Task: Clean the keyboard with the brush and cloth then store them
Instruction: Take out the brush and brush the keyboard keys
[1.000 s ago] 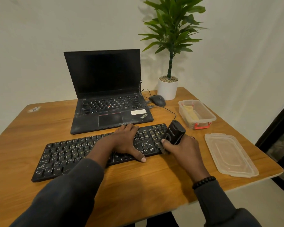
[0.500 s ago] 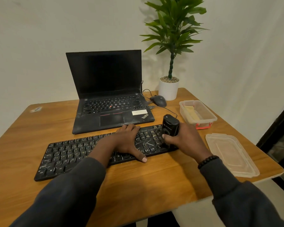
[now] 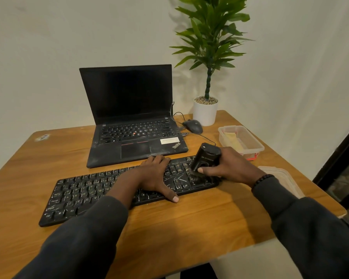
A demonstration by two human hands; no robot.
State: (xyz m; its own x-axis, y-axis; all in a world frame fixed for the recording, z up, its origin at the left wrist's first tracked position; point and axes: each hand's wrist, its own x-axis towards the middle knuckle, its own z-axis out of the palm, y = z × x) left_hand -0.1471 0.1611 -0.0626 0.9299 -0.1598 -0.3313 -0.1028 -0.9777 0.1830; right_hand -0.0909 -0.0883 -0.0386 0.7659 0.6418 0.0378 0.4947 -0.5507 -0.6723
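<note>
Black keyboard long axis runs 8-to-2 o'clock; left hand flat, fingers spread on keys; right hand clamped on brush, bristles down, top tilted toward 1 o'clock.

Both arms wore long dark grey sleeves, soft and loose. Right hand had black bead bracelet at wrist. Left hand was bare, no rings.
</note>
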